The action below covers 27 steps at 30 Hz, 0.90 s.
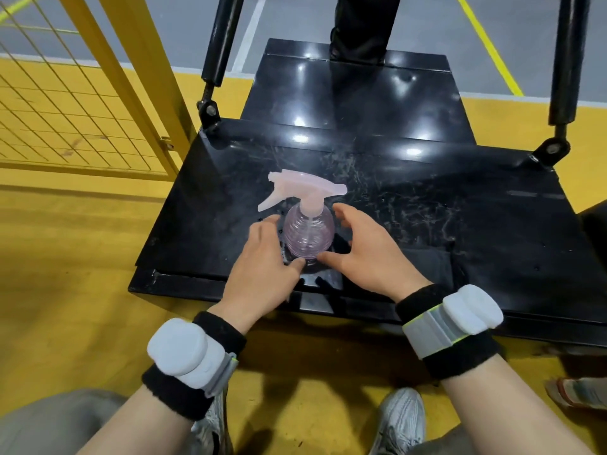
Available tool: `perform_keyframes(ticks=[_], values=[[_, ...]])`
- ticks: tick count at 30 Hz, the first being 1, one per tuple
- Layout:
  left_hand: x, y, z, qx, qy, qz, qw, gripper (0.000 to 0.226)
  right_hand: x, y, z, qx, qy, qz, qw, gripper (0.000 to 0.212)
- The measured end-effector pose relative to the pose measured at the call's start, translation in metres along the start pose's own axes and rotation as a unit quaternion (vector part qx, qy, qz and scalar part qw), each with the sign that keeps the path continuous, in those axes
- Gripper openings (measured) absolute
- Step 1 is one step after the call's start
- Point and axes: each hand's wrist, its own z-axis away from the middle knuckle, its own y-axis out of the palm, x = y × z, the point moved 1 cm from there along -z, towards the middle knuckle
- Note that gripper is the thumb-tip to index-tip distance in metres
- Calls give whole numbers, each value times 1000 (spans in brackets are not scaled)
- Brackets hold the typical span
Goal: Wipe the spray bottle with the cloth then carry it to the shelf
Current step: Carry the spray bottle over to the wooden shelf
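Observation:
A translucent pink spray bottle (308, 231) with a pale pink trigger head stands upright on the black metal platform (476, 224), near its front edge. My left hand (262, 261) is cupped at the bottle's left side, its thumb tip at the base. On the other side my right hand (364, 247) mirrors it, thumb close to the base. The fingers of both hands are loosely curved with small gaps to the bottle, and neither closes round it. A dark matte cloth (430, 267) seems to lie flat on the platform just right of my right hand, hard to tell from the black surface.
The scratched platform belongs to a black cart with two upright handle bars (223, 41) (568, 60). A yellow mesh fence (65, 103) stands to the left. Another person's dark leg (361, 24) stands at the far end. My shoes (404, 418) are on the yellow floor.

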Motion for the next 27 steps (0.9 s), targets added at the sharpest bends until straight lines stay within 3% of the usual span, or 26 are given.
perform_keyframes(ticks=[3, 9, 19, 27], values=[[-3, 5, -3, 7, 25, 47, 999, 83, -1, 0, -5, 11, -8, -18, 1000, 96], [-4, -1, -2, 5, 39, 73, 997, 75, 5, 4, 2, 0, -56, -43, 998, 66], [-16, -33, 44, 32, 85, 99, 991, 90, 26, -20, 58, 20, -55, -128, 990, 68], [-38, -83, 120, 34, 153, 194, 968, 78, 74, -38, 135, 29, -95, -192, 976, 66]])
